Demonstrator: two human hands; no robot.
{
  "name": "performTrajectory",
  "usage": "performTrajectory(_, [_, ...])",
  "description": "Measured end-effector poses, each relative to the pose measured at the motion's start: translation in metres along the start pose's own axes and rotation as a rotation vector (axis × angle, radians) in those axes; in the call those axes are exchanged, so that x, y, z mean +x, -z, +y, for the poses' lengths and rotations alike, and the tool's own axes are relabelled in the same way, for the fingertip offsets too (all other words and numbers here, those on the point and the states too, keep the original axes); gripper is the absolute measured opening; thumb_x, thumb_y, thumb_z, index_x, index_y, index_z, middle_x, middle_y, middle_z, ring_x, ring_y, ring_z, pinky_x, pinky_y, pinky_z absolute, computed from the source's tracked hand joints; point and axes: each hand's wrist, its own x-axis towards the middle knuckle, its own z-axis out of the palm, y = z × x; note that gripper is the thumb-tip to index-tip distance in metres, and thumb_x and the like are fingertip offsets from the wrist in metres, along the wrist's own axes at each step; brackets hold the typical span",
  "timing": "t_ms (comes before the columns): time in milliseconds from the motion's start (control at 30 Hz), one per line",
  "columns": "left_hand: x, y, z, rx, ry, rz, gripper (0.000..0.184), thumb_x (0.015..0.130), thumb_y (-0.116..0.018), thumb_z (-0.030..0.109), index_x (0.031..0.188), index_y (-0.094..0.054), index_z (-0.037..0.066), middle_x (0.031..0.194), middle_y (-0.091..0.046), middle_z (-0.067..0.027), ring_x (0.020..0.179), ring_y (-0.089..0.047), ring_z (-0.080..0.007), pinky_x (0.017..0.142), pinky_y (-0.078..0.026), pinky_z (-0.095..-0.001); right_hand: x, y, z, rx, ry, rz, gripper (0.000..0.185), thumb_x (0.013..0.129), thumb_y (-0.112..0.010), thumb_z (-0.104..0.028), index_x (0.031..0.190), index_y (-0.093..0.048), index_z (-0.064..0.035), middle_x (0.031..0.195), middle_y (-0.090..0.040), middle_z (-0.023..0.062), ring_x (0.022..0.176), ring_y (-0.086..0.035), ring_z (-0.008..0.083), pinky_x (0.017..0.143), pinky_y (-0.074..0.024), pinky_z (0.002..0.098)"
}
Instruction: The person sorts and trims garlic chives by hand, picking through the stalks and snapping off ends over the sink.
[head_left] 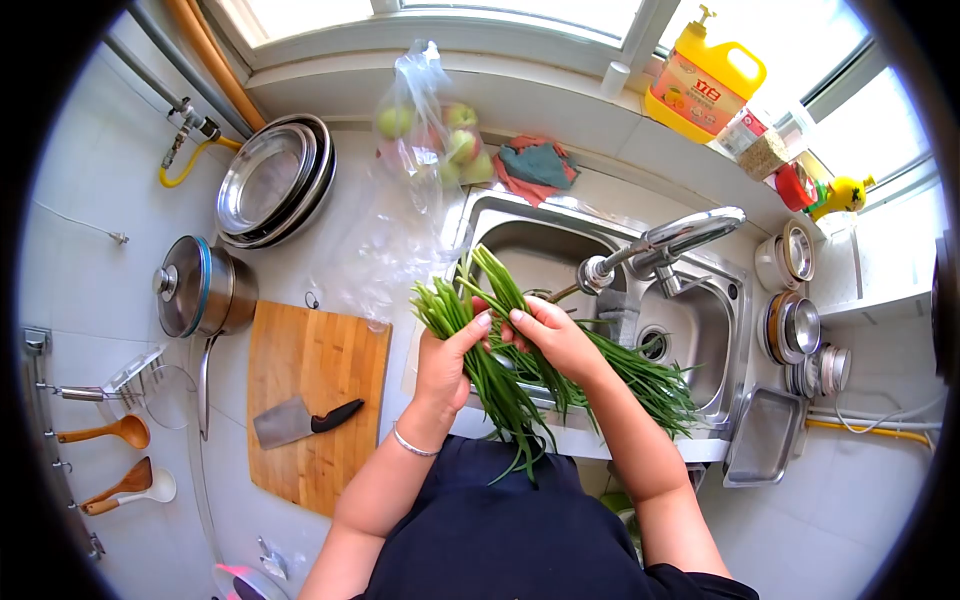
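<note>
Over the front edge of the steel sink (715,330), my left hand (445,362) is closed round a bunch of green garlic chives (495,385), thumb pressed on the stalks. My right hand (552,338) pinches a second bundle of the same chives (500,280) beside it, pale cut ends pointing up and away. The leaves of the left bunch droop toward my dark apron. More long chives (650,385) lie across the sink's divider and front rim, under my right forearm.
A faucet (665,240) arches over the sink. Left of me, a cleaver (285,424) lies on a wooden cutting board (340,350), near a lidded pot (205,290). A plastic bag of apples (425,140), cloths (535,168) and a yellow detergent bottle (700,85) stand toward the window.
</note>
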Motion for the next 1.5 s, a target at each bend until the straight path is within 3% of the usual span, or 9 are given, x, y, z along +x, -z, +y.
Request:
performTrajectory(167, [0.01,-0.002,-0.002,0.0,-0.05,0.074,0.014,0.08,-0.068,0.007,0.091,-0.058,0.004,0.072,-0.056,-0.0019,0.062,-0.052,-0.0115,0.06,-0.045,-0.0244,0.003,-0.016,-0.006,-0.425,0.127,0.153,0.016,0.092,-0.051,-0.015,0.1,-0.054,-0.0007,0.078,-0.06,0.0053,0.064,-0.054,0.0118,0.06,-0.045,0.0271])
performTrajectory(433, [0.017,0.007,-0.004,0.015,-0.01,0.049,0.017,0.082,-0.063,0.01,0.096,-0.059,0.001,0.073,-0.056,-0.0037,0.062,-0.053,-0.0123,0.06,-0.045,-0.0241,0.006,-0.013,0.007,0.11,-0.032,0.188,0.024,0.093,-0.053,-0.018,0.112,-0.051,-0.0031,0.088,-0.054,-0.0002,0.074,-0.05,0.0071,0.066,-0.0433,0.023])
performTrajectory(833, [0.015,0.006,-0.009,0.004,0.056,-0.014,0.015,0.083,-0.062,0.01,0.095,-0.059,0.002,0.08,-0.061,-0.0052,0.068,-0.055,-0.0117,0.061,-0.046,-0.0237,0.006,-0.015,0.017,0.021,-0.022,0.17,0.022,0.095,-0.049,-0.018,0.111,-0.053,-0.0024,0.088,-0.059,0.004,0.079,-0.054,0.0094,0.071,-0.0457,0.0251])
performTrajectory(933, [0.018,0.01,-0.013,0.063,-0.054,0.07,0.014,0.083,-0.062,0.009,0.095,-0.059,0.003,0.08,-0.061,-0.0044,0.068,-0.055,-0.0115,0.06,-0.046,-0.0243,0.007,-0.014,0.022,-0.218,0.159,0.329,0.019,0.095,-0.048,-0.018,0.104,-0.053,-0.0012,0.086,-0.06,0.006,0.077,-0.056,0.0123,0.075,-0.0472,0.0281])
performTrajectory(967, [0.016,0.009,-0.011,0.063,-0.047,0.068,0.014,0.083,-0.063,0.008,0.095,-0.059,0.003,0.081,-0.061,-0.0042,0.068,-0.055,-0.0112,0.06,-0.046,-0.0244,0.01,-0.012,0.024,-0.005,0.133,0.313,0.02,0.095,-0.049,-0.018,0.101,-0.054,-0.0005,0.087,-0.06,0.0061,0.079,-0.057,0.0129,0.074,-0.046,0.0274])
performTrajectory(1167, [0.007,0.001,-0.002,0.078,-0.027,0.009,0.017,0.081,-0.063,0.004,0.097,-0.061,0.0,0.086,-0.064,-0.0048,0.074,-0.058,-0.012,0.064,-0.047,-0.0249,0.013,-0.007,-0.005,-0.23,0.163,0.428,0.024,0.088,-0.06,-0.021,0.1,-0.056,-0.0012,0.088,-0.06,0.0053,0.082,-0.057,0.0118,0.074,-0.0449,0.0251])
performTrajectory(1300, [0.003,-0.01,0.003,0.117,-0.003,-0.015,0.021,0.082,-0.062,0.003,0.102,-0.06,-0.001,0.086,-0.064,-0.0057,0.077,-0.061,-0.013,0.067,-0.05,-0.0252,0.021,-0.007,-0.016,-0.048,0.143,0.246,0.021,0.083,-0.064,-0.019,0.092,-0.063,-0.0003,0.081,-0.062,0.003,0.076,-0.053,0.0068,0.07,-0.044,0.0244])
performTrajectory(1400, [0.002,0.0,0.004,0.141,0.031,-0.057,0.02,0.082,-0.061,0.003,0.101,-0.059,-0.001,0.086,-0.064,-0.007,0.076,-0.061,-0.0138,0.067,-0.052,-0.0264,0.022,0.003,-0.019,-0.313,0.186,0.33,0.019,0.083,-0.064,-0.018,0.085,-0.063,0.0004,0.064,-0.058,-0.0003,0.062,-0.047,0.0044,0.057,-0.0418,0.0277])
performTrajectory(1500, [0.003,0.006,0.007,0.174,0.069,-0.045,0.022,0.081,-0.064,0.008,0.1,-0.058,0.001,0.083,-0.062,-0.0062,0.075,-0.059,-0.0126,0.062,-0.046,-0.0242,0.019,0.016,-0.036,-0.572,0.256,0.468,0.017,0.083,-0.064,-0.019,0.086,-0.064,-0.0021,0.064,-0.057,0.0089,0.055,-0.049,0.012,0.055,-0.0413,0.0307])
